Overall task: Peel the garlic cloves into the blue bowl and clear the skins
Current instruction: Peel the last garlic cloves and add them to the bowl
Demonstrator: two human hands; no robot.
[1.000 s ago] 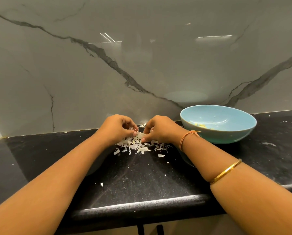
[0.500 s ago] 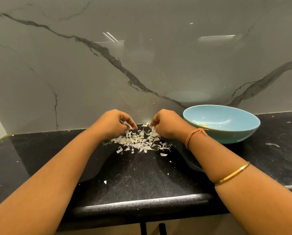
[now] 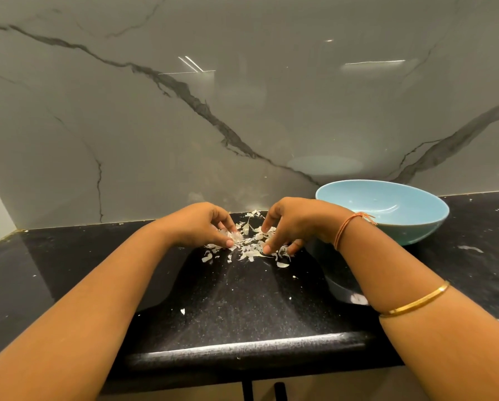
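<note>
A loose pile of white garlic skins [image 3: 249,246] lies on the black counter near the wall. My left hand [image 3: 199,224] is on the pile's left side, fingers curled down, thumb and fingertips pinching some skins. On the right side of the pile is my right hand [image 3: 296,219], its fingers spread and their tips touching the skins. The blue bowl [image 3: 416,227] stands just right of my right wrist. No cloves show in the part of its inside that I can see.
The black counter [image 3: 242,308] has a rounded front edge close to me and a grey marble wall [image 3: 242,111] right behind the pile. Stray skin bits lie at the counter's front [image 3: 182,311] and right of the bowl [image 3: 471,249].
Both hands held something small together over the pile, then parted. Now they have dropped onto the skins, the right hand's fingers spreading out over them.
</note>
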